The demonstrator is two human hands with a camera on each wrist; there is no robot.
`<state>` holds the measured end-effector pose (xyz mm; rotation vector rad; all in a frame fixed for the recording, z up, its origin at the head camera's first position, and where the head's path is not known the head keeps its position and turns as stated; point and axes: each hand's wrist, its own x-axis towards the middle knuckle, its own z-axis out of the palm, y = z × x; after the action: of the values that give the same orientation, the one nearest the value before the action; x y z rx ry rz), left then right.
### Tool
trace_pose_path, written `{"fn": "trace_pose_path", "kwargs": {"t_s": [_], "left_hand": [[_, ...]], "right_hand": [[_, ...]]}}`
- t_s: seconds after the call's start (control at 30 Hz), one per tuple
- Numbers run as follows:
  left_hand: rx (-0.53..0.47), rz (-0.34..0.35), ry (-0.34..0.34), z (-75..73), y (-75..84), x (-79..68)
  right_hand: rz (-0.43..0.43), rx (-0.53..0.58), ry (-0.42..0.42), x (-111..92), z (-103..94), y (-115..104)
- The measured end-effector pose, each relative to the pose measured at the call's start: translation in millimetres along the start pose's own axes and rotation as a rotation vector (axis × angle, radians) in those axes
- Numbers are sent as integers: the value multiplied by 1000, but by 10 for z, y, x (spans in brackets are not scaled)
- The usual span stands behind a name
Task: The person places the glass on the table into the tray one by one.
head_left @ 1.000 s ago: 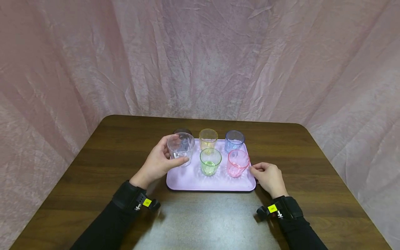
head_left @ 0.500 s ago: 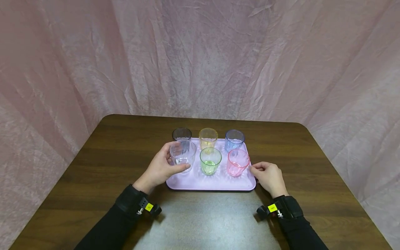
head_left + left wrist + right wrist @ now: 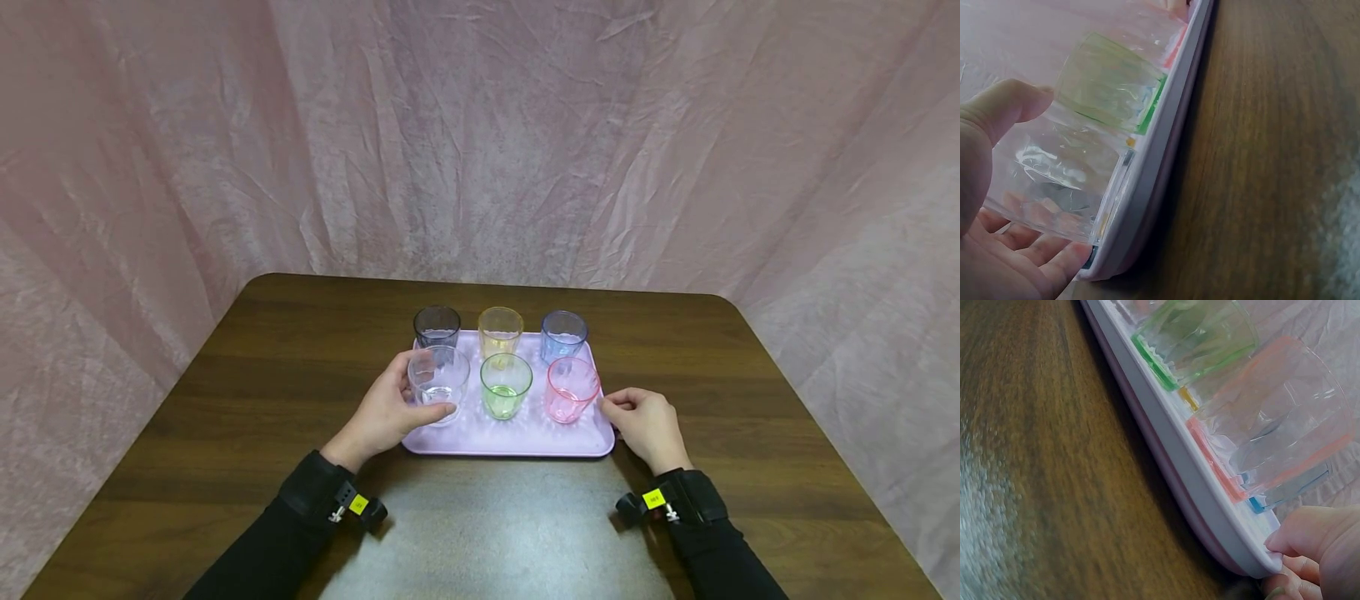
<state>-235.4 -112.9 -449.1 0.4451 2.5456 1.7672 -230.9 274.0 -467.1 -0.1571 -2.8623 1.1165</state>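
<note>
My left hand grips a clear glass, thumb on the near side and fingers curled round its left. The glass is upright over the front left of the lilac tray; its base looks level with the tray floor, though contact is hard to tell. To its right on the tray stand a green glass and a pink glass. Behind are a dark grey glass, a yellow glass and a blue glass. My right hand pinches the tray's right rim beside the pink glass.
The tray lies on a dark brown wooden table with rounded far corners. A pink crinkled curtain hangs behind the table and along its sides. Light glares off the table in front of the tray.
My left hand has brought the clear glass down and towards me, onto or just over the tray's front left. The dark grey glass behind it now shows. My right hand has stayed in place.
</note>
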Motion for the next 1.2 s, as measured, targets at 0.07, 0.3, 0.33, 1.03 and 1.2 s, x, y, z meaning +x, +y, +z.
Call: {"fn": "trace_pose_path", "kwargs": {"t_s": [0.07,0.3,0.33,1.03,1.2], "left_hand": [[6,3,1,4,-3,-2],[10,-23,6,7,-14,-11],[7,-26,5,8,-16,-12],[16,-36,2,22,-53,-55],[-6,-22,1,28,-58,-54]], "right_hand": [[1,3,0,2,-1,0],[-6,3,6,5,2,6],[-8,2,9,5,3,6],[-11,3,5,1,2,14],[-7,6,7,-3,-1,3]]}}
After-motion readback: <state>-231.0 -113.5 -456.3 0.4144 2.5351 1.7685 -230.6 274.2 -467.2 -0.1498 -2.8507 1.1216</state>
